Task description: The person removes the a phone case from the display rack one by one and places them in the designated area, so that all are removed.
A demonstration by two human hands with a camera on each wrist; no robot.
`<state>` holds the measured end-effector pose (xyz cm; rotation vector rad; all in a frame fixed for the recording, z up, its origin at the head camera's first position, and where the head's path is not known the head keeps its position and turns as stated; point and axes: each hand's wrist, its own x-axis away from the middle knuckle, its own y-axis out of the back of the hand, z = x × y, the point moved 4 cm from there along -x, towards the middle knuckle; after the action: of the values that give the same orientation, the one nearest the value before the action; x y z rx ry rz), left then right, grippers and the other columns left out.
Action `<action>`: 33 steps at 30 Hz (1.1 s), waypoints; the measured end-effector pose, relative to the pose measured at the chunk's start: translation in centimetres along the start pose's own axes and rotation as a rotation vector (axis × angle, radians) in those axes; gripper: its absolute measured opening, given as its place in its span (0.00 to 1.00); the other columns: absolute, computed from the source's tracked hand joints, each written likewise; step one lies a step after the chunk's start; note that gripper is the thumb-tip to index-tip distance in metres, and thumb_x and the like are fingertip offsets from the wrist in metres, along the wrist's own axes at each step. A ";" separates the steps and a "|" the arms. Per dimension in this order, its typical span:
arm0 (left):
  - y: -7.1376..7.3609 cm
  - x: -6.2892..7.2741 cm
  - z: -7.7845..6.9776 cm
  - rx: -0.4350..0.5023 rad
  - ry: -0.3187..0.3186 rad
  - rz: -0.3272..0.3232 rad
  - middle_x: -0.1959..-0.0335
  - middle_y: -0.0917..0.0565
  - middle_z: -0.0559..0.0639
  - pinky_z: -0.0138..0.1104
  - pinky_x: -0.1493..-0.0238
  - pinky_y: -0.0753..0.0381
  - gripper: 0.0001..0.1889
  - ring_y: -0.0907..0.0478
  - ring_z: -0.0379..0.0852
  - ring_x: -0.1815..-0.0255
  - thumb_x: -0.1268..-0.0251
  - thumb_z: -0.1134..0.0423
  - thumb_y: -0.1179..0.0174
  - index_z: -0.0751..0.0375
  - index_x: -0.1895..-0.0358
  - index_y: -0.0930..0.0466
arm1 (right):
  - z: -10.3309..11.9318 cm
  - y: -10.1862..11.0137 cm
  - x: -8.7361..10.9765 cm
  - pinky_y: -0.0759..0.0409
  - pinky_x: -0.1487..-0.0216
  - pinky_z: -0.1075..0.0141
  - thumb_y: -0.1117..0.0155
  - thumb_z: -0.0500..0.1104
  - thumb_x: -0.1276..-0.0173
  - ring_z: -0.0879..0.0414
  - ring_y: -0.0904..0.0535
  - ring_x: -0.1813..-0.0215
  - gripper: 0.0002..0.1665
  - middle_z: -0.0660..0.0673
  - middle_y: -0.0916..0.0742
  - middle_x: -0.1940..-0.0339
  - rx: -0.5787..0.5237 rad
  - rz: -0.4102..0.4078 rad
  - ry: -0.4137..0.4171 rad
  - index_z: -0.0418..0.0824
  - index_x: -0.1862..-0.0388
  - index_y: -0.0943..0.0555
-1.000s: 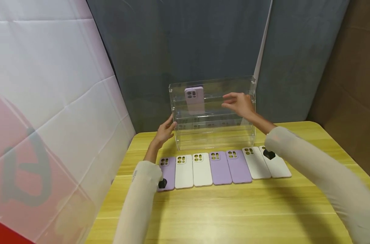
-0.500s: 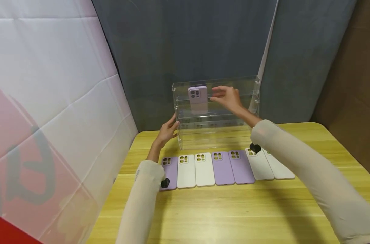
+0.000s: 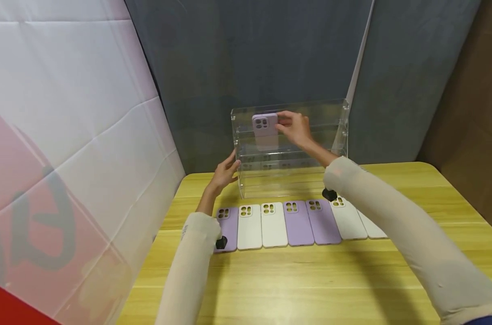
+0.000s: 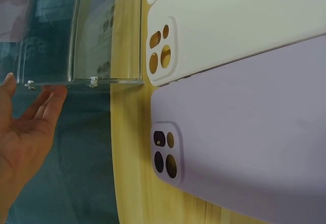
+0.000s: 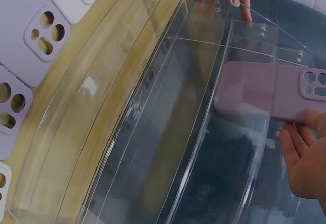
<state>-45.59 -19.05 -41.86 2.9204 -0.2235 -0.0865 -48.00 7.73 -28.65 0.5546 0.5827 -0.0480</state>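
Observation:
A clear acrylic tiered display stand (image 3: 310, 155) stands at the back of the table. On its upper tier, toward the left, leans a light purple phone case (image 3: 265, 132) with its camera cutouts at the top. My right hand (image 3: 295, 129) pinches that case's right edge; in the right wrist view the thumb lies at the edge near the cutouts, and the other fingers curl beneath. My left hand (image 3: 224, 175) holds the stand's left side panel. In the left wrist view, its fingertips (image 4: 57, 98) meet the panel beside small clear fasteners (image 4: 93, 81).
In front of the stand several phone cases lie in a row, white ones (image 3: 250, 230) and purple ones (image 3: 298, 228). My right sleeve (image 3: 392, 216) covers part of the rightmost white case. A grey curtain (image 3: 286, 54) hangs behind, a white panel (image 3: 67, 81) at left.
My right hand has moved left across the stand's upper part, from apart from the purple case to its right edge. The left hand stays at the stand's side.

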 end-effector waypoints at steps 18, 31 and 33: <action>0.2 -0.2 0.2 0.011 0.002 0.010 0.19 0.39 0.64 0.57 0.30 0.26 0.33 0.39 0.65 0.21 0.17 0.53 0.48 0.33 0.16 0.48 | 1.9 2.3 0.3 0.11 0.47 0.53 0.27 0.33 0.31 0.44 0.10 0.49 0.17 0.35 0.09 0.52 -0.028 -0.043 0.050 0.32 0.44 0.13; 0.5 -0.3 0.3 -0.001 -0.009 0.027 0.19 0.41 0.65 0.59 0.29 0.28 0.33 0.41 0.67 0.20 0.16 0.54 0.50 0.35 0.16 0.51 | 2.4 4.9 1.0 0.11 0.46 0.56 0.26 0.33 0.32 0.42 0.11 0.48 0.16 0.34 0.10 0.50 -0.036 -0.078 0.085 0.33 0.46 0.13; 0.5 -0.2 0.3 -0.004 -0.012 0.027 0.19 0.41 0.65 0.59 0.29 0.28 0.33 0.41 0.66 0.20 0.15 0.54 0.50 0.35 0.15 0.51 | 2.4 5.3 1.1 0.11 0.47 0.57 0.25 0.33 0.32 0.41 0.11 0.48 0.16 0.34 0.10 0.51 -0.045 -0.085 0.085 0.33 0.46 0.13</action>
<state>-45.91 -19.60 -42.02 2.9130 -0.2650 -0.1004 -44.75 11.19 -25.00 0.4901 0.6885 -0.0920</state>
